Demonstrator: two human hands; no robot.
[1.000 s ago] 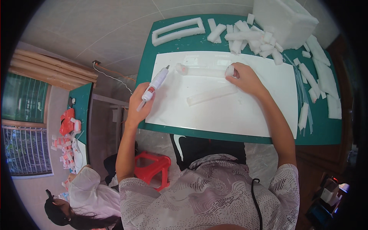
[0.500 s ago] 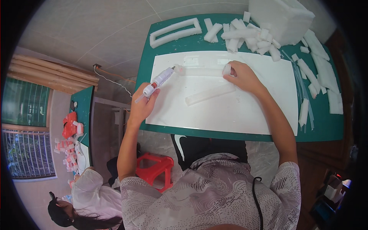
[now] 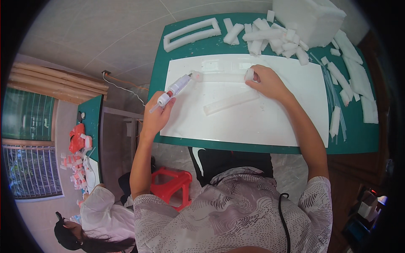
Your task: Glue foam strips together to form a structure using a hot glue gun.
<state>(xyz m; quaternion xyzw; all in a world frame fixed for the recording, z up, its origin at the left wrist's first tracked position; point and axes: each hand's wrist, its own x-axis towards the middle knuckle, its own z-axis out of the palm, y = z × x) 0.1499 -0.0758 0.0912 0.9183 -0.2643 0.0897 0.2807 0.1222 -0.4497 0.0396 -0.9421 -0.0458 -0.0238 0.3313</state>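
Observation:
A white glue gun is gripped in my left hand, with a clear glue stick jutting from its back end. Its nozzle meets or nearly meets a small foam block at the left end of a long white foam strip. At the strip's other end, my right hand pinches another small foam block between thumb and fingers. Closer to me, a second foam strip lies slanted on the glossy white board.
Across the green table are a rectangular foam frame, a heap of foam pieces and a large foam block. Clear glue sticks lie at right. A red stool stands below; a co-worker sits at left.
Both hands, the glue gun and the foam pieces stay almost where they were; the whole picture shifts only slightly.

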